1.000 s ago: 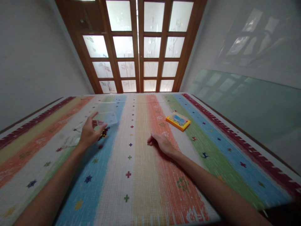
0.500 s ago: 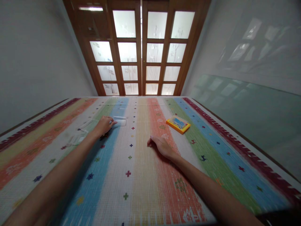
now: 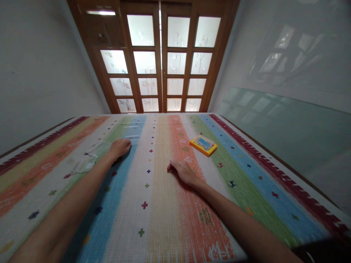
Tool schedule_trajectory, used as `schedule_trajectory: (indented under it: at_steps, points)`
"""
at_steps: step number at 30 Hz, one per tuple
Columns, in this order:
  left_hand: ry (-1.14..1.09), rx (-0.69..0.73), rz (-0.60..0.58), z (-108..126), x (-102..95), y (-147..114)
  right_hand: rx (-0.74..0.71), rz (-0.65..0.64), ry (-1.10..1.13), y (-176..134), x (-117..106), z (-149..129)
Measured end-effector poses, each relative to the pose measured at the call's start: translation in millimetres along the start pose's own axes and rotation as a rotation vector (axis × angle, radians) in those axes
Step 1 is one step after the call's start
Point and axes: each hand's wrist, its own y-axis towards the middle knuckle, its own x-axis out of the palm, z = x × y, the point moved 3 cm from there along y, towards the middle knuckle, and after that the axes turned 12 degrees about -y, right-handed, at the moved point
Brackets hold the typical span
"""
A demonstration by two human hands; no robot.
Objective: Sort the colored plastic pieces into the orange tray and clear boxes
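My left hand point(image 3: 120, 147) is closed low over the blue stripe of the cloth, its fingers curled and their tips hidden. Just beyond its knuckles lies a clear plastic box or tray point(image 3: 134, 138); whether the hand touches it I cannot tell. Left of that wrist are transparent plastic pieces point(image 3: 95, 149), with another see-through packet-like piece point(image 3: 87, 165) nearer to me. My right hand point(image 3: 182, 171) rests on the cloth near the middle, fingers loosely curled, with nothing visible in it. Behind it to the right sits a yellow box point(image 3: 203, 145) with a blue picture on top.
A striped, patterned cloth point(image 3: 161, 204) covers the table. White walls stand on both sides, with a pale glossy panel point(image 3: 274, 128) at the right. A brown wooden door with frosted panes point(image 3: 161, 73) closes off the far end.
My left hand has drawn its stretched fingers in and now appears curled, just short of the clear plastic box. My right hand keeps its place on the cloth. The whole view has shifted slightly.
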Motion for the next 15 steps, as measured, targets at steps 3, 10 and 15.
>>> schedule_trajectory:
  at_steps: [3, 10, 15]
  points:
    - [0.027, -0.067, 0.047, -7, -2.1, 0, -0.011, 0.004, -0.003, -1, -1, -3]
    - [0.002, -0.142, 0.099, -23, -6.9, -1, -0.008, 0.006, -0.029, -1, 0, -4]
    - [-0.066, -0.120, 0.106, -28, -9.8, -3, -0.014, 0.007, -0.055, 0, -1, -6]
